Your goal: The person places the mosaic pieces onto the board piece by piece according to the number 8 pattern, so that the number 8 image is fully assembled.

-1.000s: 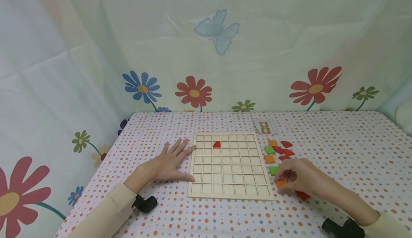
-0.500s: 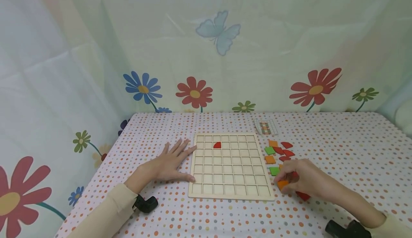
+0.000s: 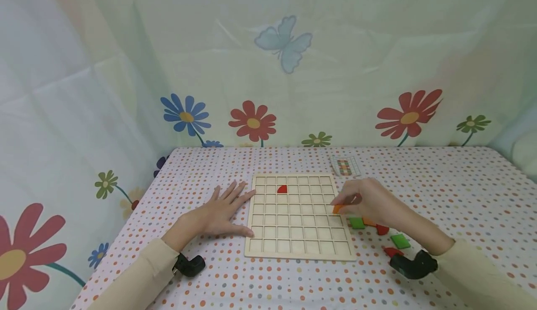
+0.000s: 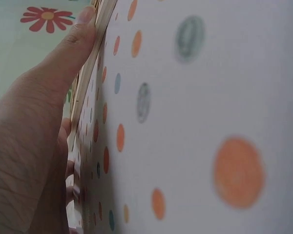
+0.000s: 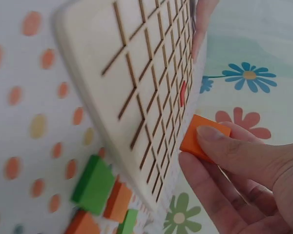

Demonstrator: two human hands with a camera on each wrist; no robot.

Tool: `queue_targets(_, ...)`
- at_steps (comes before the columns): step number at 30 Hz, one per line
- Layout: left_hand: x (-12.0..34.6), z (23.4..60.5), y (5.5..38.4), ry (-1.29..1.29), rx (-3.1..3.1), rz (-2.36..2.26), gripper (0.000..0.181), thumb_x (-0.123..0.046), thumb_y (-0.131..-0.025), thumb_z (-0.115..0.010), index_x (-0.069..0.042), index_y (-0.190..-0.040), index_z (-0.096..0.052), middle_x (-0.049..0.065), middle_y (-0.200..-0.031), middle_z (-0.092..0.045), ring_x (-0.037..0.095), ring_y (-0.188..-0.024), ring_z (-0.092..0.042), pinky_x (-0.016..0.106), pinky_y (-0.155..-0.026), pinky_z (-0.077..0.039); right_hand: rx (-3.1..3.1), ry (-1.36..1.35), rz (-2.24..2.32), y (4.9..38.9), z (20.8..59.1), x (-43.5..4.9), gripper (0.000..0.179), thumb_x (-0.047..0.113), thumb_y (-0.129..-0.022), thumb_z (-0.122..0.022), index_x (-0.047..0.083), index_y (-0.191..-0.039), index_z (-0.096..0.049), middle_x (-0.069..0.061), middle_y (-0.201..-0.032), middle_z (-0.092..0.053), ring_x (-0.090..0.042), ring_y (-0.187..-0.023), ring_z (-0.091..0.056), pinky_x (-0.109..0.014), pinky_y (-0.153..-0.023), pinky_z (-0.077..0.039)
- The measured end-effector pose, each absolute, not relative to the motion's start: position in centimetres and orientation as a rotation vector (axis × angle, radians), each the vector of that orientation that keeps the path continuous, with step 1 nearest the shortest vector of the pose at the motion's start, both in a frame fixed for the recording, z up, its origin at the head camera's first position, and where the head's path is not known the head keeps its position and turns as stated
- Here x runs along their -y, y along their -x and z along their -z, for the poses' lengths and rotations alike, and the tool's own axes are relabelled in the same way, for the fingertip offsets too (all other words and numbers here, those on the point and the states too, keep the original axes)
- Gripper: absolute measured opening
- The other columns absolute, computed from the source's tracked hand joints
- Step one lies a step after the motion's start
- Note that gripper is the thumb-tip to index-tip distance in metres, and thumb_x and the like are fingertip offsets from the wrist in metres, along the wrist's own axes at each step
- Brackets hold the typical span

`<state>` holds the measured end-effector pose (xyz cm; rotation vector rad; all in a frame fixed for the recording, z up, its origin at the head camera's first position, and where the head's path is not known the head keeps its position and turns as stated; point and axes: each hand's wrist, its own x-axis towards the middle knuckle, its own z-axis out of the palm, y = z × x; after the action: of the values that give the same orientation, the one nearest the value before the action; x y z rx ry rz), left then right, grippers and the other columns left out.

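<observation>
A pale wooden grid board [image 3: 299, 255] lies on the table, with one red quarter-circle tile [image 3: 282, 189] in a cell of its second row from the back. My left hand [image 3: 220, 214] rests flat with spread fingers at the board's left edge, its thumb touching the frame. In my right hand [image 3: 367, 203] an orange square tile [image 5: 198, 139] is pinched between thumb and fingers, over the board's right edge. Beside the board, partly hidden by the right hand and forearm, lie a green square tile [image 3: 357, 223], another green tile [image 3: 400, 241] and red tiles [image 3: 392, 251].
A small card [image 3: 346, 166] with a coloured grid pattern lies behind the board to the right. A dotted cloth [image 3: 268, 282] covers the table. A flowered curtain [image 3: 285, 91] hangs behind it. Black wrist cameras [image 3: 415, 265] sit on both wrists.
My right hand has lifted the orange tile from the pile and carried it left and away from me to the board's right edge. The left hand stays in place.
</observation>
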<state>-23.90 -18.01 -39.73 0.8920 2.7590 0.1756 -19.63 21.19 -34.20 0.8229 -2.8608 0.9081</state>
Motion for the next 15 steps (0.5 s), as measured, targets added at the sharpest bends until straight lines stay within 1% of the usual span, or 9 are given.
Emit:
queue_targets(4, 18.1, 40.0, 24.0, -0.888, -2.76, -0.178, 0.106, -0.084, -0.088, -0.054, -0.032, -0.17, -0.01, 0.008, -0.176, -0.001, 0.034, -0.161, 0.003, 0.066, -0.125, -0.002, 2.846, -0.853, -0.939, 21.5, 33.8, -19.4, 0.017, 0.0, -0.084, -0.085, 0.006, -0.1, -0.084, 0.006, -0.09, -0.072, -0.015, -0.086, -0.067, -0.029, -0.074, -0.061)
queue_targets(9, 18.1, 40.1, 24.0, -0.884, -2.763, -0.176, 0.107, -0.085, -0.088, -0.054, -0.033, -0.17, -0.01, 0.007, -0.176, -0.001, 0.033, -0.161, 0.003, 0.066, -0.125, -0.002, 2.838, -0.901, -0.942, 23.9, 34.3, -17.8, 0.018, -0.003, -0.088, -0.08, 0.002, -0.106, -0.083, 0.001, -0.093, -0.072, -0.019, -0.089, -0.068, -0.036, -0.079, -0.062)
queue_targets(12, 18.0, 40.0, 23.9, -0.883, -2.764, -0.168, 0.106, -0.085, -0.088, -0.054, -0.033, -0.17, -0.01, 0.007, -0.176, 0.0, 0.032, -0.161, 0.004, 0.065, -0.125, -0.001, 2.826, -0.921, -0.97, 25.1, 34.8, -17.0, 0.02, -0.006, -0.089, -0.078, 0.0, -0.108, -0.082, -0.002, -0.093, -0.072, -0.021, -0.089, -0.069, -0.036, -0.079, -0.062)
queue_targets(15, 18.1, 39.8, 23.9, -0.881, -2.755, -0.172, 0.106, -0.084, -0.089, -0.055, -0.033, -0.17, -0.009, 0.007, -0.176, 0.001, 0.032, -0.161, 0.005, 0.065, -0.125, -0.001, 2.809, -0.96, -0.988, 26.1, 35.1, -16.1, 0.02, -0.008, -0.09, -0.076, -0.001, -0.109, -0.081, -0.005, -0.095, -0.073, -0.023, -0.088, -0.07, -0.034, -0.075, -0.061)
